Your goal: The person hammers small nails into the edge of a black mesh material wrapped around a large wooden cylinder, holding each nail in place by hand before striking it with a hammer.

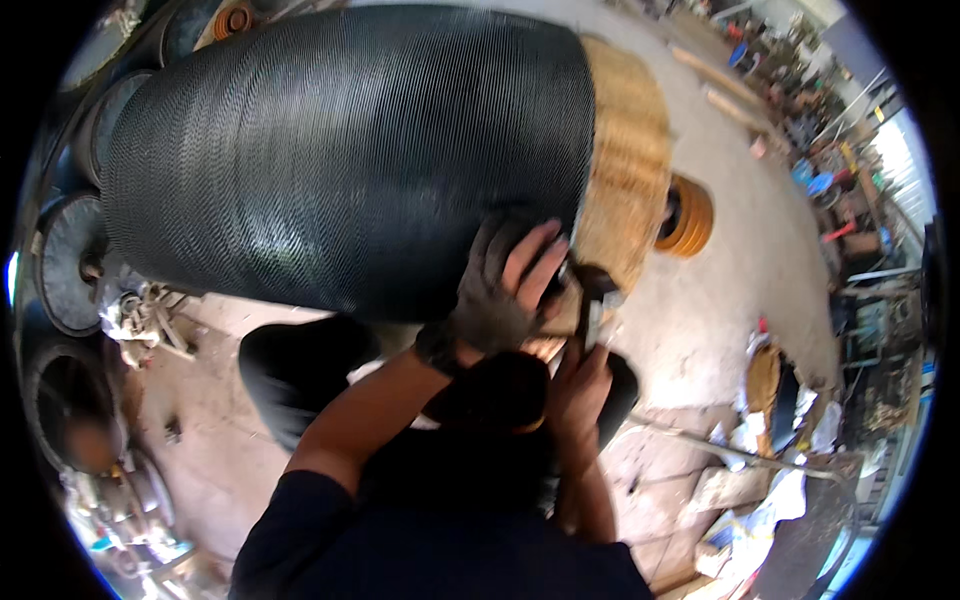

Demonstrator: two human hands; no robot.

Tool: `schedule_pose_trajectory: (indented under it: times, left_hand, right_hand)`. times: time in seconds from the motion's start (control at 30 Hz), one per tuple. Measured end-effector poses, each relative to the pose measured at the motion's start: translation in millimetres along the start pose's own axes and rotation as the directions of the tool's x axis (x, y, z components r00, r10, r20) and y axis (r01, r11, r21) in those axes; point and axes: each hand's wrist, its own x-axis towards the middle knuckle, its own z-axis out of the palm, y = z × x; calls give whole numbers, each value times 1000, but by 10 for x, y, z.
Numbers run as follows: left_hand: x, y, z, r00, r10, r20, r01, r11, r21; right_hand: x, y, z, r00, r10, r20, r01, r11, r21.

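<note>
A big black drum (360,160) with a finely ribbed surface lies across the upper middle, its tan, fibrous-looking end band (625,150) to the right. My left hand (500,285), in a grey glove with bare fingertips, is at the drum's lower right edge. Its fingers are curled together, and a small dark thing at their tips is too hidden to name. Just right of it, my right hand (580,390), bare, grips the handle of a hammer (592,310). The dark hammer head is close to the left fingertips, in front of the tan band.
An orange grooved pulley (688,217) sticks out beyond the tan band. Dark round wheels (72,262) line the left side, with a metal clutter (150,315) beside them. Torn wrapping (755,530) lies on the floor at lower right. Piled parts run along the far right.
</note>
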Motion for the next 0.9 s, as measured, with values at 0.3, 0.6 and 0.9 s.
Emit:
schedule_pose_trajectory:
  times: [0.3,0.6,0.9]
  left_hand:
    - [-799,-9,-892,888,40,458,-32,999,-26]
    - [-1324,235,-683,517,-202,832,165,977,134]
    - [-953,371,-871,763,-157,628,355,912,-204]
  right_hand:
    - [-404,82,-216,946,267,186,-321,858,401]
    - [-520,-68,-315,930,186,317,-312,856,412]
    - [-489,-162,-132,879,-59,474,-254,783,568]
